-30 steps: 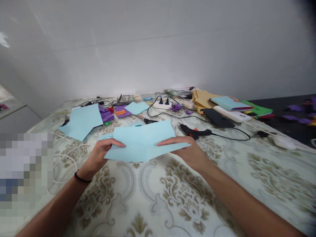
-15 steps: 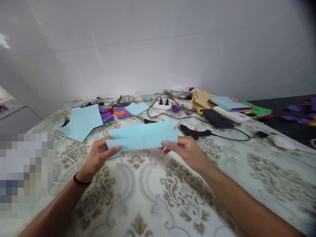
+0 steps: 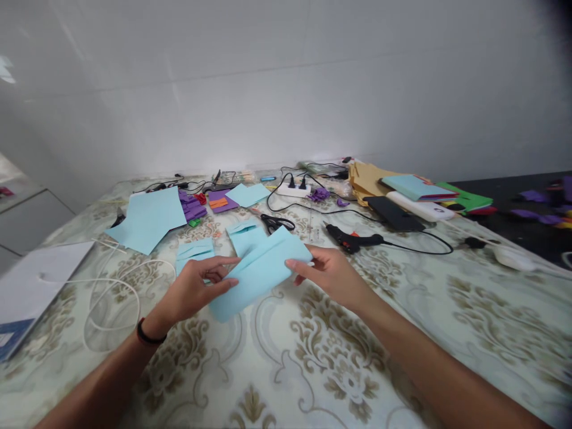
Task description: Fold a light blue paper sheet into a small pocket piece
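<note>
A folded light blue paper is held between both hands above the patterned tablecloth, slanting up to the right. My left hand pinches its left part between thumb and fingers. At its right end my right hand grips it, thumb on the near face. Behind the held paper lie two more light blue folded pieces, one partly covered by it and another behind my left hand. Black scissors rest just beyond.
A black glue gun with a cable lies right of centre. Large blue sheets, purple strips and a white power strip are farther back. A white cable loops at left; a black phone lies right.
The held paper has turned from nearly level to a slant, its left end lower and nearer. My left hand has shifted right along it. The scissors and blue pieces behind show more.
</note>
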Demonstrator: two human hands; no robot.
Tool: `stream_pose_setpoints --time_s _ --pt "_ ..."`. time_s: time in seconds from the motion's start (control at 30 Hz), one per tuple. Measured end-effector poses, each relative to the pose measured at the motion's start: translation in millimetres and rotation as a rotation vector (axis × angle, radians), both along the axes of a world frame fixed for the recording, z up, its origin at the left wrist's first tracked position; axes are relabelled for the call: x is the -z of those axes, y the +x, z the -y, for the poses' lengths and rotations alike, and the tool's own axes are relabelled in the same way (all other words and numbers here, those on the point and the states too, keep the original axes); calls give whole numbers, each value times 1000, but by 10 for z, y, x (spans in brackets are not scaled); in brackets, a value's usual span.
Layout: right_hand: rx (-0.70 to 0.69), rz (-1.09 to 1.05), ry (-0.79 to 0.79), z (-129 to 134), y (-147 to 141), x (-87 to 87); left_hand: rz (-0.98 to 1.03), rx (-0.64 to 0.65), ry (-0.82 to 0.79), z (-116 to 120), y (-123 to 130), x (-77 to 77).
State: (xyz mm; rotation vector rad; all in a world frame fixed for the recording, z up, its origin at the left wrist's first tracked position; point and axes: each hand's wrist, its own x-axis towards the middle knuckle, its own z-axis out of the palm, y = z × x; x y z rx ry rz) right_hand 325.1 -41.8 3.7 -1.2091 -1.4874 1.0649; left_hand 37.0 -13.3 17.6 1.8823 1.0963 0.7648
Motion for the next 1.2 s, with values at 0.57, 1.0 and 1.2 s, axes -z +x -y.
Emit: stream_pose_setpoints --time_s 0.57,1.0,1.2 --pt "-100 -438 -99 127 -269 57 -45 68 -117 162 108 71" --pt "-276 -321 -191 135 -346 178 1 113 -92 174 158 111" --pt "-219 -186 -182 163 -332 131 -62 173 -77 198 166 81"
